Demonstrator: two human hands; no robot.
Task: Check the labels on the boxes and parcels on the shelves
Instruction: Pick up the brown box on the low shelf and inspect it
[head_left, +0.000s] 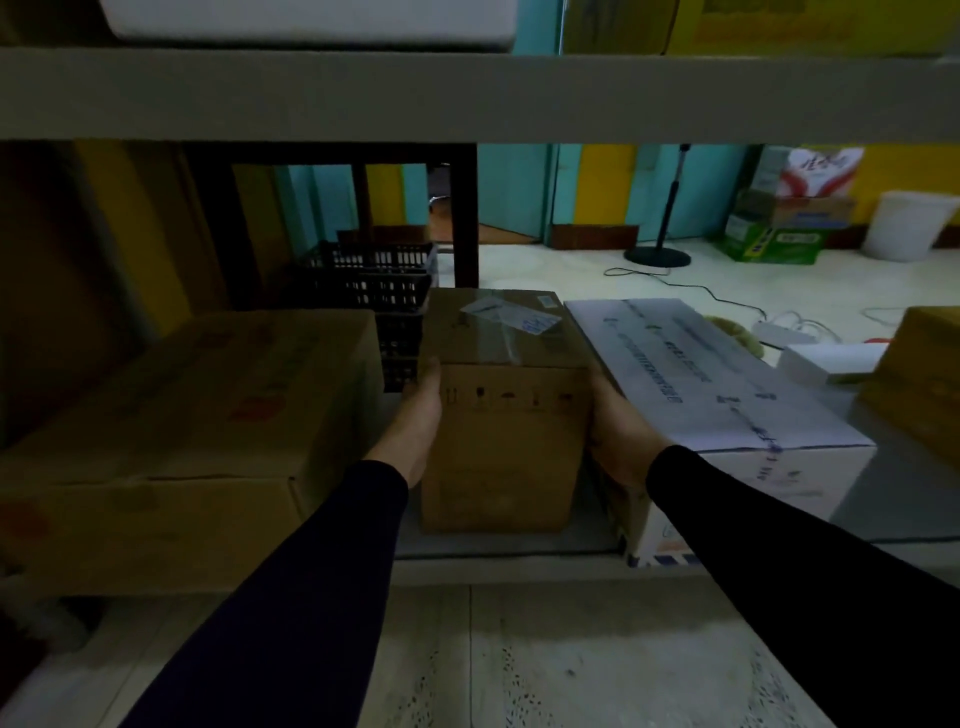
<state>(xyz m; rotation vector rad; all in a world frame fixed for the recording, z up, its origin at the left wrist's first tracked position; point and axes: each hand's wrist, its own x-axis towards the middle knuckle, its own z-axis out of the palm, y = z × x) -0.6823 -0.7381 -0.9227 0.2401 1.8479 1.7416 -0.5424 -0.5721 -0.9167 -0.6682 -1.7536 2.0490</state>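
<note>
Brown box (504, 441) between hands (shelf)

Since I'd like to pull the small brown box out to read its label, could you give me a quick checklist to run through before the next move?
1. Both hands on the box: left hand lies flat against the left side of the small brown box, right hand against its right side. Ok.
2. Label reachable: a white label sits on the box top, under clear tape. Ok.
3. Label readable from here: too dim and blurred. Not ok.
4. Room on the left: a gap separates it from the large brown carton. Ok.
5. Room on the right: the white carton crowds the right hand. Cannot tell.
6. Headroom under the upper shelf beam: ok.
</note>
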